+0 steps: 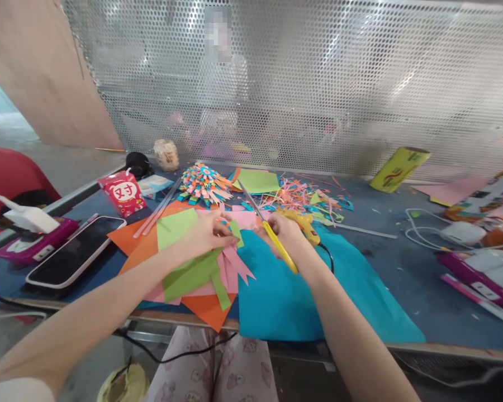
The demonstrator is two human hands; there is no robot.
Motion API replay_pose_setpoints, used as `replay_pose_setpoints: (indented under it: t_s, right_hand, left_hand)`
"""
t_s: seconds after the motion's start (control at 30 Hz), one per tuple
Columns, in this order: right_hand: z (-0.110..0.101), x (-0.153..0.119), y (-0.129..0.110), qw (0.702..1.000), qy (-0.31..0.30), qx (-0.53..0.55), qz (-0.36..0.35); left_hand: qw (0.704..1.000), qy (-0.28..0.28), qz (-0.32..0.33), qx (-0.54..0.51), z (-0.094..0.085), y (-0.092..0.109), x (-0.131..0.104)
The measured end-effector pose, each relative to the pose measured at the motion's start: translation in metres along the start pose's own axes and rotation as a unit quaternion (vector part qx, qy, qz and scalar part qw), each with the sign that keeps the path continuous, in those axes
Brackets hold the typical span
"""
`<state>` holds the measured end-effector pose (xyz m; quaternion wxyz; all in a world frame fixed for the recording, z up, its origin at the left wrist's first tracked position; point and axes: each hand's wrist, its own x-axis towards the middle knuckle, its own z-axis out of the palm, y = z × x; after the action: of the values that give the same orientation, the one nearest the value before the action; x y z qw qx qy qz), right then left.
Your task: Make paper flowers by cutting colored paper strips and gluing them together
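Observation:
My left hand is closed, pinching a small green paper strip above a stack of coloured sheets. In my right hand are yellow-handled scissors, their blades pointing up and away to the left. Under the left hand lie green paper, cut pink strips and orange sheets. A large blue sheet spreads beneath the right hand. Just beyond that hand rests a yellow glue gun, partly hidden. Farther back sits a fringed multicoloured paper flower.
Paper shreds are heaped behind the hands. A phone, a red packet and a purple power strip stand left. Another power strip and a yellow roll are right. A perforated metal panel closes the back.

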<state>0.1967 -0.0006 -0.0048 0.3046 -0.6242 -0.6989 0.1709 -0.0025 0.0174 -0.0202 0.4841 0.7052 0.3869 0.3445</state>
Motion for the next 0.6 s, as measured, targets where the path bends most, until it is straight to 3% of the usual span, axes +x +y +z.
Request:
replay_pose_setpoints:
  t_s: [0.07, 0.17, 0.3, 0.43, 0.5, 0.6]
  right_hand:
    - [-0.002, 0.002, 0.002, 0.999, 0.028, -0.003, 0.016]
    - [-0.007, 0.004, 0.002, 0.998, 0.057, -0.008, 0.034]
    - [-0.010, 0.008, 0.005, 0.996, 0.072, -0.018, 0.051]
    - [-0.007, 0.011, 0.011, 0.996, 0.074, -0.019, 0.045]
    - [-0.007, 0.012, 0.013, 0.996, 0.080, -0.022, 0.044]
    - [-0.010, 0.012, 0.013, 0.994, 0.090, -0.028, 0.048]
  left_hand:
    - [0.994, -0.025, 0.024, 0.105, 0.006, -0.005, 0.003]
    - [0.959, -0.046, 0.061, 0.272, 0.013, -0.001, 0.009]
    - [0.890, -0.041, 0.104, 0.443, 0.012, 0.010, 0.025]
    - [0.805, -0.039, 0.136, 0.576, 0.006, 0.006, 0.050]
    - [0.796, -0.086, 0.145, 0.582, 0.006, 0.000, 0.062]
    - [0.811, -0.139, 0.155, 0.546, 0.007, -0.006, 0.076]
